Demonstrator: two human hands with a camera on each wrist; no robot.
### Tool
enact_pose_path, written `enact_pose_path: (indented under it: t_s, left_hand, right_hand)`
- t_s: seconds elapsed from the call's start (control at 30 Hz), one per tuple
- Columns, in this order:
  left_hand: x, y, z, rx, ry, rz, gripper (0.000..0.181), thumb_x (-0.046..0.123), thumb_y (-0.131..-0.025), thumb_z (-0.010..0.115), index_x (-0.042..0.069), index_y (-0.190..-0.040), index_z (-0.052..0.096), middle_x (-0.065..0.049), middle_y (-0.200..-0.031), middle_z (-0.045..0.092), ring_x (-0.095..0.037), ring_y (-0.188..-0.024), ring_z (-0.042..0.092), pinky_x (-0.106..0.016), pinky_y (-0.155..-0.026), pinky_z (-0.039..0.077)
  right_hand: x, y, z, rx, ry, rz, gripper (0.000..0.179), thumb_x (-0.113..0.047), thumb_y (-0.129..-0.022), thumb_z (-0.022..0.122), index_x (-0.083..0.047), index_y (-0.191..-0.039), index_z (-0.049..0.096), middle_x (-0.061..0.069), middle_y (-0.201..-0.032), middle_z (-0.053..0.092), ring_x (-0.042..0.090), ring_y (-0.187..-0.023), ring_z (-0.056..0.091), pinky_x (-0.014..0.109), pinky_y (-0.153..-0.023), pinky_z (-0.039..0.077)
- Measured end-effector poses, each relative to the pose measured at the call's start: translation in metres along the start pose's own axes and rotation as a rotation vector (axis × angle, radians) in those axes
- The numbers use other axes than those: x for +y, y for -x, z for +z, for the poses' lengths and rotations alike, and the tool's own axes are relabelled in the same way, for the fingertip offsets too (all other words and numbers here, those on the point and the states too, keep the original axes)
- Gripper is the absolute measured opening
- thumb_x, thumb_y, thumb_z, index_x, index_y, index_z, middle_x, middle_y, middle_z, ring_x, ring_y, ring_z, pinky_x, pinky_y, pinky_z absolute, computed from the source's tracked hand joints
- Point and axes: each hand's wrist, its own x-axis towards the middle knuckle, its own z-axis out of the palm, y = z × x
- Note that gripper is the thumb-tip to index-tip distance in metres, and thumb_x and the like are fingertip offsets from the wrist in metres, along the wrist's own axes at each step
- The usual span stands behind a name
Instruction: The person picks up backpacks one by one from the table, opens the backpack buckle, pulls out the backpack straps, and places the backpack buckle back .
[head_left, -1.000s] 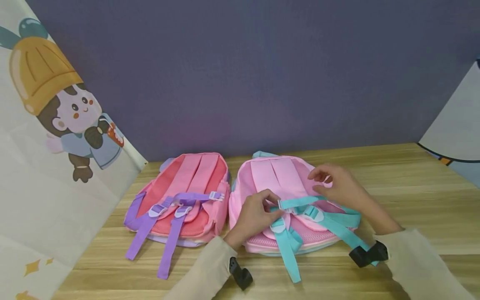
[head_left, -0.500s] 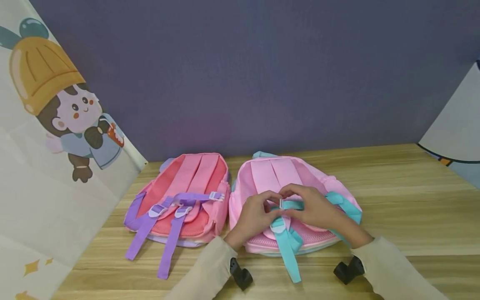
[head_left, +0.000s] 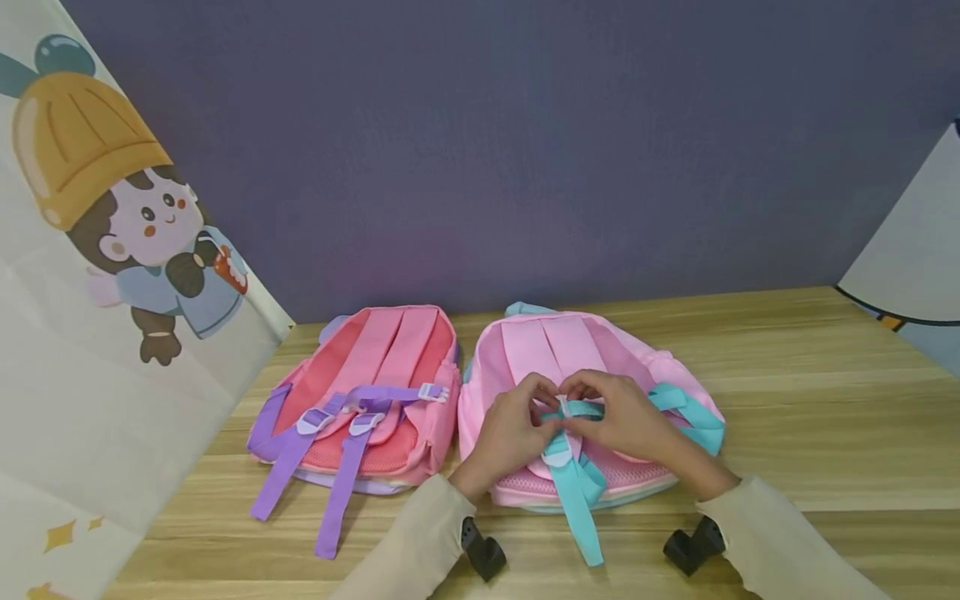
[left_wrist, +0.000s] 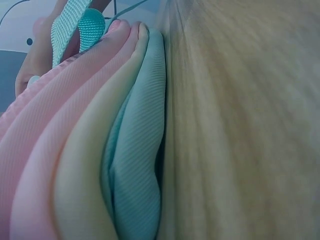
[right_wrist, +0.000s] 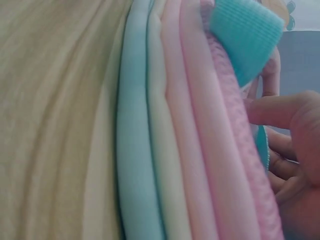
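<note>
A light pink backpack (head_left: 491, 354) lies with its back panel and shoulder straps facing up. Over its lower middle, my left hand (head_left: 510, 427) pinches one side of a small white buckle (head_left: 563, 406) between thumb and fingers. From the right, my right hand (head_left: 626, 417) pinches the teal strap (head_left: 587, 409) at the buckle, its fingertips nearly meeting those of the left. Fingers cover much of the buckle, so whether its halves are joined cannot be told. A teal strap end (head_left: 581, 517) hangs below. In the right wrist view, the right hand (right_wrist: 305, 145) shows past the bag's edge.
A coral-pink backpack (head_left: 348, 354) with purple straps (head_left: 345, 492) lies close by on the left. Both bags rest on a wood-grain table (head_left: 810, 400). Behind it stands a dark blue-grey panel (head_left: 525, 150); a cartoon-printed sheet (head_left: 45, 333) borders the left.
My right hand has come down and left from above the bag's right side to the buckle, and now grips the teal strap there. The left hand has stayed at the buckle.
</note>
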Motion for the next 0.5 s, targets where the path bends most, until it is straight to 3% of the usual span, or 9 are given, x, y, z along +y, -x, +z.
enact_pose_path:
  t_s: [0.23, 0.5]
  left_hand:
    - [0.001, 0.000, 0.000, -0.035, -0.023, -0.012, 0.026, 0.010, -0.080, 0.073, 0.012, -0.101, 0.059, -0.001, -0.092, 0.068, -0.002, -0.064, 0.051, -0.017, -0.059, 0.042]
    - [0.001, 0.000, 0.000, -0.050, -0.042, 0.002, 0.021, 0.026, -0.082, 0.074, 0.014, -0.098, 0.065, 0.002, -0.081, 0.066, -0.001, -0.062, 0.047, -0.017, -0.058, 0.039]
  right_hand:
    - [0.000, 0.001, -0.005, -0.004, -0.043, -0.011, 0.027, -0.014, -0.076, 0.080, -0.012, -0.097, 0.063, -0.007, -0.089, 0.062, 0.010, -0.086, 0.061, 0.036, -0.083, 0.053]
    - [0.000, 0.000, -0.011, -0.019, -0.073, -0.038, 0.026, -0.006, -0.076, 0.077, -0.014, -0.096, 0.061, -0.007, -0.090, 0.061, 0.010, -0.086, 0.060, 0.030, -0.081, 0.051]
